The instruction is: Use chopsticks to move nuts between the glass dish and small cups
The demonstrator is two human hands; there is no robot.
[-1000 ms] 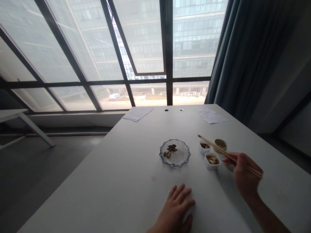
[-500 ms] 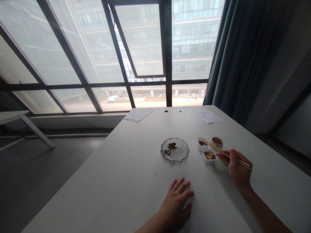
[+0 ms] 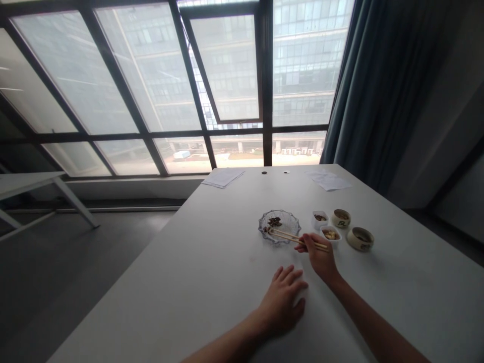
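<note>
Pinching wooden chopsticks (image 3: 291,237) in R hand (image 3: 319,257), tips narrow over L side of cut-glass dish (image 3: 280,227); brown food bits (image 3: 275,222) on dish, grip on any bit can't tell. L hand (image 3: 283,302) open, flat on white table (image 3: 397,287). Right of dish: white sq. cups (image 3: 330,234), ceramic bowls (image 3: 360,238).

The left hand (image 3: 282,302) presented 5 slender fingers (image 3: 291,275); the right hand (image 3: 319,257) and both forearms (image 3: 368,317) were bare and of slim build.
</note>
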